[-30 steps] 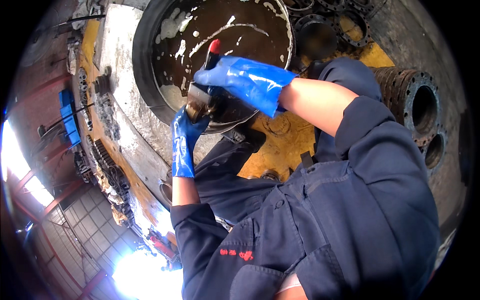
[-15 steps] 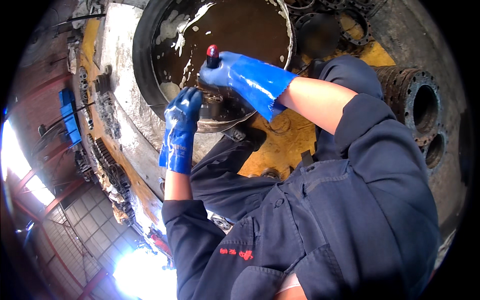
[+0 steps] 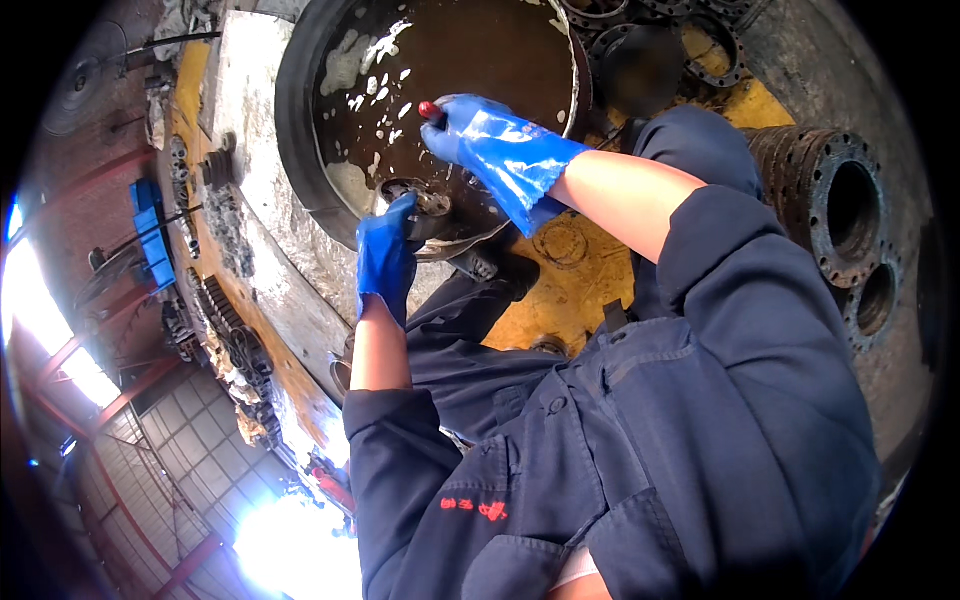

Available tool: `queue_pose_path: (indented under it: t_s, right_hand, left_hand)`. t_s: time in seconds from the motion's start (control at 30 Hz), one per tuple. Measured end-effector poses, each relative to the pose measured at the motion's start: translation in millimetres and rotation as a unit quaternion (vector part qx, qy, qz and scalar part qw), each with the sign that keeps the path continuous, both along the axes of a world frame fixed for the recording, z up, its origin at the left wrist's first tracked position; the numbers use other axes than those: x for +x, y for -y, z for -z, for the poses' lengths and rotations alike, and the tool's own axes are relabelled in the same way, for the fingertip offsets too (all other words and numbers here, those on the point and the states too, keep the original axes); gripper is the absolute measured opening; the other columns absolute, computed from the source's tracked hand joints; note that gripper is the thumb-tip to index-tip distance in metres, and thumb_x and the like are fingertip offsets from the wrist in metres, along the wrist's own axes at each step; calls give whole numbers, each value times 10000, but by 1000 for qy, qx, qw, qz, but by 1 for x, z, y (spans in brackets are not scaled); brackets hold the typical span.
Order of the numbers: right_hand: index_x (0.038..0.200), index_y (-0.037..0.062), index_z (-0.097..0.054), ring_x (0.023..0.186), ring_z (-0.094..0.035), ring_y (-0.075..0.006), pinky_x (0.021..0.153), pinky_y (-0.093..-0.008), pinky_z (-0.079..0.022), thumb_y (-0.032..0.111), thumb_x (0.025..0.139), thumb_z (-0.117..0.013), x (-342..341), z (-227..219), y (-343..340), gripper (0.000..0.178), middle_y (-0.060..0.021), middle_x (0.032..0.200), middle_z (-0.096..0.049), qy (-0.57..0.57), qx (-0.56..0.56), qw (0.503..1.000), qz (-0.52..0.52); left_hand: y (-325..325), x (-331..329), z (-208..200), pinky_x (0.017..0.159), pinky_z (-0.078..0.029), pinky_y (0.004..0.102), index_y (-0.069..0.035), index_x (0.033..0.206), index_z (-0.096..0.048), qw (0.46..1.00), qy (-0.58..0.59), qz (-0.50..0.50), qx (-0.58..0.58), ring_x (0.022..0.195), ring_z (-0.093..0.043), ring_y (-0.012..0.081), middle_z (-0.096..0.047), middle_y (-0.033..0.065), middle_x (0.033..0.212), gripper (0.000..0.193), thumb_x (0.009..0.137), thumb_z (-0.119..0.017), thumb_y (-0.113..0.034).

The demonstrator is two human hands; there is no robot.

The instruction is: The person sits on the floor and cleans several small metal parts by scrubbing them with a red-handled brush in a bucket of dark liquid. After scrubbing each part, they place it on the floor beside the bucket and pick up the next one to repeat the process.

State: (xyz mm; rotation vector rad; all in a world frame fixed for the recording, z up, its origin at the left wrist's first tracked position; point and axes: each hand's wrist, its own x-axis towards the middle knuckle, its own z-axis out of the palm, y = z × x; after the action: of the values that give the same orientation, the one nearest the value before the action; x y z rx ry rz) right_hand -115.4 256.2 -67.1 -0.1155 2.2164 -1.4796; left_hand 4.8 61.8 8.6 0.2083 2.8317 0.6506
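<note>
Both my hands wear blue rubber gloves and work over a large round tub (image 3: 297, 125) of brown liquid with patches of foam. My left hand (image 3: 387, 255) is closed on the near side of a dark, round metal part (image 3: 434, 204) with a hollow top, held at the tub's near rim. Above and to the right of it, my right hand (image 3: 462, 128) wraps round a tool with a red-tipped handle (image 3: 429, 110). The glove hides the rest of that tool, so its kind cannot be made out.
Rusty flanged rings (image 3: 850, 195) are stacked at the right, with further flange rings (image 3: 712, 52) beyond the tub. A yellow floor plate (image 3: 560, 262) lies near my feet. Along the left runs a bench edge (image 3: 262, 235) with dark metal parts and a blue bin (image 3: 150, 235).
My left hand has turned and shifted right and nearer me, and the metal part's hollow top now shows. The right hand has moved slightly right, its tool handle now tilted and less exposed.
</note>
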Motion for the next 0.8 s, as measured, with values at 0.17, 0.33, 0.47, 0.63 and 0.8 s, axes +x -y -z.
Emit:
queue_pose_path:
  t_s: [0.17, 0.33, 0.47, 0.63, 0.8]
  right_hand:
    - [1105, 78, -782, 932, -733, -266, 840, -389, -551, 396, 934, -656, 5, -3, -29, 382, -166, 1024, -770, -69, -48, 992, -97]
    - [1105, 63, -795, 963, -691, -167, 890, -339, -517, 273, 943, -743, 3, -16, 10, 271, -52, 1014, -768, 217, -411, 882, -80]
    - [1035, 78, -778, 918, -688, -187, 813, -382, -510, 313, 896, -719, 3, -5, 41, 280, -103, 930, -748, 84, -240, 961, -104]
    - [1000, 62, -773, 779, -657, -169, 755, -384, -525, 375, 955, -629, -2, -15, 18, 347, -92, 859, -728, 132, -134, 982, -15]
    - [896, 95, -736, 773, -623, -157, 767, -334, -498, 307, 917, -662, 5, -15, 40, 225, -64, 795, -683, 103, -199, 968, -108]
  left_hand:
    - [18, -8, -1, 812, -586, 336, 11, 1245, -700, 977, 105, -106, 154, 930, -744, 218, -771, 158, 1076, 301, 955, -632, -35]
    - [21, -8, -1, 968, -557, 335, 34, 1316, -654, 895, 170, -186, 367, 1059, -710, 197, -737, 116, 1197, 354, 988, -631, -99]
    - [31, -7, 12, 998, -546, 343, 39, 1320, -649, 874, 188, -251, 370, 1067, -710, 212, -737, 113, 1197, 416, 948, -687, -145]
    - [19, -9, 5, 980, -553, 343, 38, 1315, -650, 842, 201, -297, 403, 1055, -713, 213, -739, 105, 1177, 413, 941, -688, -132]
    - [27, -6, 16, 960, -563, 338, 42, 1305, -654, 832, 177, -286, 440, 1041, -718, 211, -746, 109, 1151, 406, 946, -691, -146]
